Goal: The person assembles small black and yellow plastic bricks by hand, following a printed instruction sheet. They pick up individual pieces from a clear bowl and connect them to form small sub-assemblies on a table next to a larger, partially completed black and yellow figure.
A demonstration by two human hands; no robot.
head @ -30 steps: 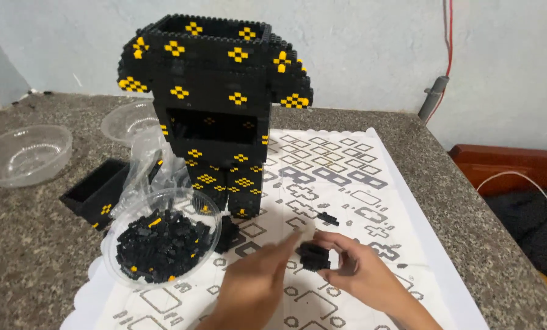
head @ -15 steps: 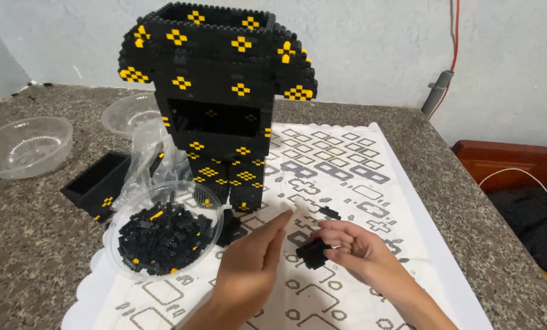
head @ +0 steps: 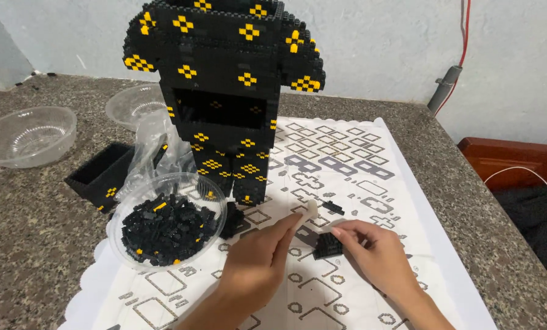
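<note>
— Where is the small black brick assembly (head: 328, 245) right now?

— Low in the frame, right of centre, just above the patterned white mat (head: 371, 183). The right hand (head: 374, 256) has it pinched between thumb and fingertips at its right end, so the fingers are closed on it. Its long axis runs roughly left to right.

— And the left hand (head: 258, 269)?

— It comes in from the bottom centre, fingers extended toward the upper right, and grips a small pale, cream-coloured tool (head: 310, 211) whose tip sticks out past the fingertips. The piece lies just to the right of and slightly below that tip, near it but apart. The right hand is the one in contact; the left is close by.

— What about containers?

— A clear round plastic bowl (head: 166, 223) sits left of the hands, holding a heap of loose black bricks with a few yellow ones. Two more clear bowls (head: 26, 135) stand in the upper left on the speckled stone counter (head: 29, 244); I see nothing in them. A black open-topped brick box (head: 99, 174) sits at the left beside a crumpled clear bag (head: 154, 150); I cannot see into it.

— And the big thing?

— A tall black brick figure (head: 224, 91) with yellow flower-like patterns stands at the top centre, its feet on the mat, well behind the hands. A few stray black pieces (head: 333, 208) lie on the mat between it and the hands.
</note>
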